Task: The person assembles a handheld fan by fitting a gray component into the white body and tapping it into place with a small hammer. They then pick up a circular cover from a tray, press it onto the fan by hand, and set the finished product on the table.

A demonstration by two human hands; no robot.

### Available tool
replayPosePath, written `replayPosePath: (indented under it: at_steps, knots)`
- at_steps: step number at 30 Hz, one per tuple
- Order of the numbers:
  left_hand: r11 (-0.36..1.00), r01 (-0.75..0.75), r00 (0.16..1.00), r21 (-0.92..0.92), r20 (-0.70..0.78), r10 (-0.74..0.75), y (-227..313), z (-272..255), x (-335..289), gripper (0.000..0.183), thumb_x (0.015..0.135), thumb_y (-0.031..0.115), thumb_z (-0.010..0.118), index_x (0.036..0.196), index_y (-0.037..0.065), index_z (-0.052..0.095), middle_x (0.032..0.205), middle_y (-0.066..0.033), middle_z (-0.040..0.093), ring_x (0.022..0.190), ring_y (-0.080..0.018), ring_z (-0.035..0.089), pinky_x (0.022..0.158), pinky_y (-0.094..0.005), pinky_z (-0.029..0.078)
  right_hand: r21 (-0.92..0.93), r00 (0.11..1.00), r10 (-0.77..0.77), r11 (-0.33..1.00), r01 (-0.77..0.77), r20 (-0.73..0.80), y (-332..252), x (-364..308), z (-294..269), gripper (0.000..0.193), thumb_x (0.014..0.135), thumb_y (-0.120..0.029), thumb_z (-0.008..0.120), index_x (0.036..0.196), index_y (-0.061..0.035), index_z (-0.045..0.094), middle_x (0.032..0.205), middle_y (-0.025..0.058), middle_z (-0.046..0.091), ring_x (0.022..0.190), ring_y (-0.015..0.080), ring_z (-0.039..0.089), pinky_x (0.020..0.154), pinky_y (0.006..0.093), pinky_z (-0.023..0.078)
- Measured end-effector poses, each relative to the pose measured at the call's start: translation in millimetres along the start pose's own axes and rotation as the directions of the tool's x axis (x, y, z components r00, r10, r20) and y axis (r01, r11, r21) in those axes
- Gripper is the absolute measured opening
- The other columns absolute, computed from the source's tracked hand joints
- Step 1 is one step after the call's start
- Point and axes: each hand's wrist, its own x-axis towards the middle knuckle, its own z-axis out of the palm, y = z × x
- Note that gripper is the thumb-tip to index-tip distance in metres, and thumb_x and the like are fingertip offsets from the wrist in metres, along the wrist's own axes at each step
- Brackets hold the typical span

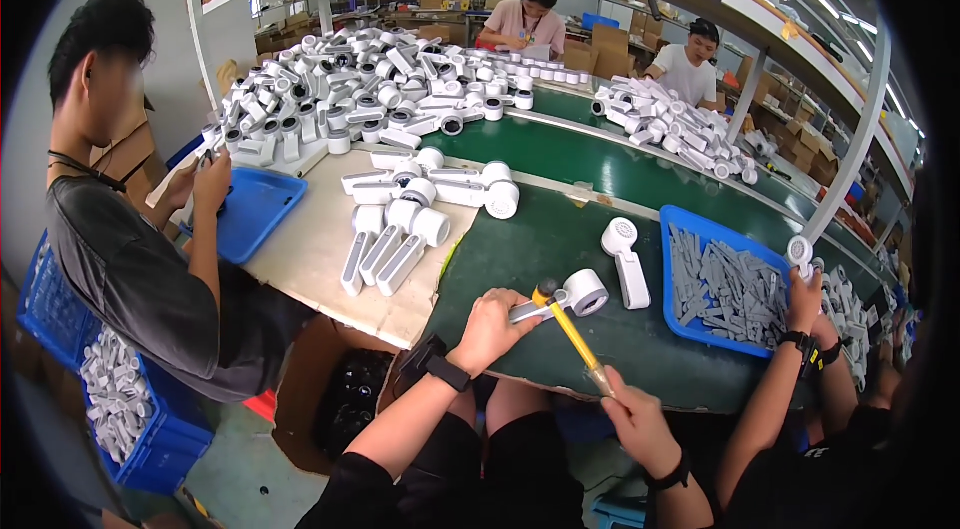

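By the near edge of the worktop [500, 254], the left hand [492, 331] clasps a white-grey device [584, 292] by its handle, round head to its right; the right hand [640, 423] grips a hammer [574, 335].

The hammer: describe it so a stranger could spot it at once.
Find the green table, then the right hand at its near edge. It grips the hammer, slanting up-left to a dark-tipped head. Its yellow shaft sets it apart from the white parts nearby.
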Motion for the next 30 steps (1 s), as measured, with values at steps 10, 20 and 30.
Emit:
replayPosePath:
  at_steps: [10,20,30]
  knots:
    - [0.996,0.035,0.999,0.082,-0.016,-0.033,-7.5,-28.2,-22.5,0.028,0.073,0.020,0.083,0.092,0.002,0.072,0.089,-0.0105,0.069,0.088,-0.0295,0.060,0.082,-0.0383,0.050,0.117,0.989,0.139,0.983,-0.143,0.048,-25.5,9.4,-0.1,0.046,0.093,-0.003,0.060,0.137,0.0021,0.051,0.087,0.0176,0.061,0.073,0.0250,0.059,0.072,0.0306,0.048]
    - [0.999,0.041,0.998,0.031,-0.038,-0.040,-16.1,-23.7,-23.3,0.026,0.071,0.020,0.083,0.090,0.004,0.074,0.084,-0.0082,0.069,0.091,-0.0294,0.060,0.083,-0.0402,0.049,0.158,0.991,-0.068,0.984,0.087,-0.119,-36.0,8.7,6.0,0.050,0.091,0.001,0.059,0.140,-0.0020,0.052,0.075,0.0024,0.054,0.060,0.0086,0.048,0.055,0.0241,0.041]
    - [0.999,0.035,0.998,0.030,-0.060,-0.034,-14.2,-22.4,-23.9,0.024,0.070,0.019,0.083,0.088,0.005,0.075,0.081,-0.0068,0.068,0.090,-0.0283,0.060,0.082,-0.0402,0.048,0.068,0.999,-0.024,0.997,0.022,0.035,-30.8,5.7,5.0,0.048,0.091,0.001,0.060,0.138,0.0008,0.051,0.077,0.0096,0.053,0.067,0.0141,0.052,0.065,0.0284,0.044]
